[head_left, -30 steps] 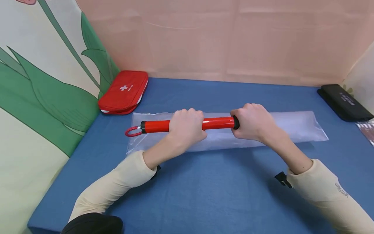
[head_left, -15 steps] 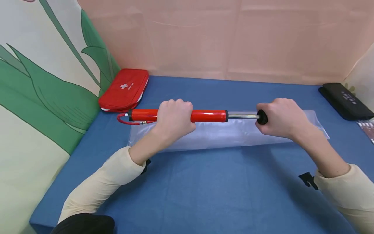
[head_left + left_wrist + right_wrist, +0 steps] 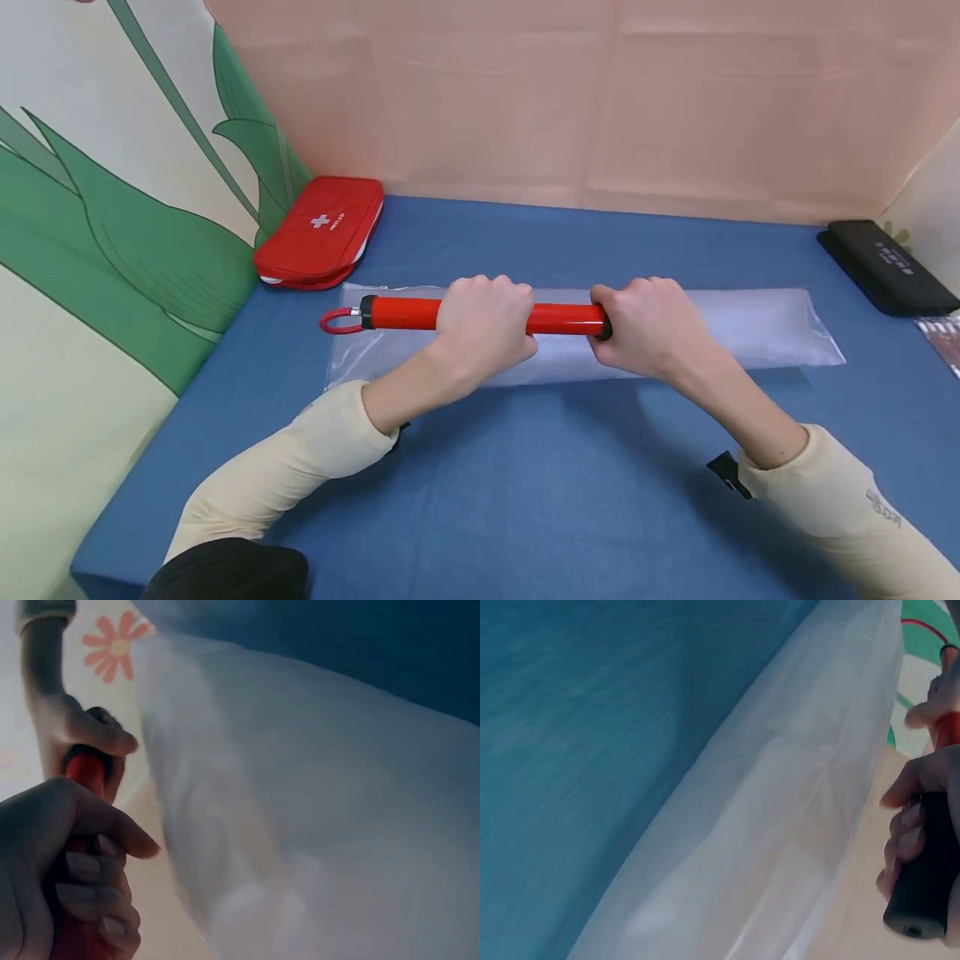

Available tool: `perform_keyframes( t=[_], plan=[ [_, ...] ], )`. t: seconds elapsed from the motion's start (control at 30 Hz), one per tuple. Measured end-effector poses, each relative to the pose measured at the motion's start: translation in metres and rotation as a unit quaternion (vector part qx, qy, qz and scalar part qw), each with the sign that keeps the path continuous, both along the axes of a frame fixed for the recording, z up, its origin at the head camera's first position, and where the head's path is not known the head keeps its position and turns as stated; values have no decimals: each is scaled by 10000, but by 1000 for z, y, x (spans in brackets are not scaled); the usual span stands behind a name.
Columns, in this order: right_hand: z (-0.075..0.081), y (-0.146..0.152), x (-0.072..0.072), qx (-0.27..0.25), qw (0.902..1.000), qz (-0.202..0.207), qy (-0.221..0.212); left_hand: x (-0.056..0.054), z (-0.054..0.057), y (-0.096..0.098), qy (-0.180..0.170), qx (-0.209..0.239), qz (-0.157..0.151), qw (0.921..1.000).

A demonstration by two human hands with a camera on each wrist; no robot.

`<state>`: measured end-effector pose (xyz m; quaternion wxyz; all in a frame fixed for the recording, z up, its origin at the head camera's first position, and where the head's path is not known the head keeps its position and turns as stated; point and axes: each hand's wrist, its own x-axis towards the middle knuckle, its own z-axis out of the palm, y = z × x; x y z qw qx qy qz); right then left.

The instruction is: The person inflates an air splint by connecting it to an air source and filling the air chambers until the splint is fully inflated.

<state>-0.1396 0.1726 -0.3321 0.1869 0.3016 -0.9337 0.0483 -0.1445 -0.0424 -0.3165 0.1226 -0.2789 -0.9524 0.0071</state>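
A red hand pump (image 3: 405, 314) is held level above the table, with a red hose (image 3: 337, 321) looped at its left end. My left hand (image 3: 483, 329) grips the red barrel with fingers curled round it, as the left wrist view also shows. Around the black handle (image 3: 922, 892) at the other end my right hand (image 3: 648, 329) is wrapped. The handle sits close against the barrel, and no metal rod shows. Beneath the pump lies a long clear plastic bag (image 3: 750, 325); its contents I cannot tell.
At the back left of the blue-covered table (image 3: 525, 500) lies a red first aid case (image 3: 318, 237). A black pouch (image 3: 888, 265) rests at the right edge, with a patterned packet (image 3: 941, 337) beside it. A pink sheet (image 3: 562, 100) hangs behind.
Half a second ago the hands were farther apart, with the pump's silver rod pulled out. Since then the right hand has moved left and the left hand slightly right, pushing the rod back in.
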Motion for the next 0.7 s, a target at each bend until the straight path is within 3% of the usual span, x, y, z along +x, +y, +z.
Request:
perform_keyframes(
  t=[0.1,0.27,0.33,0.5,0.7],
  plan=[
    [-3,13,-1,3,9999,106,-73,-1,-4,-12,-59,-7,-76,10000],
    [-2,51,-7,83,9998,-143,54,-7,-3,-36,-84,121,301,9994],
    [-2,56,-8,54,9997,-203,129,-8,-2,-39,-40,121,298,9995],
    [1,34,-4,-23,9995,-243,176,-8,4,-23,-47,29,225,9997],
    [14,1,0,282,9987,-393,168,-1,7,2,-154,-8,343,9993]
  ],
)
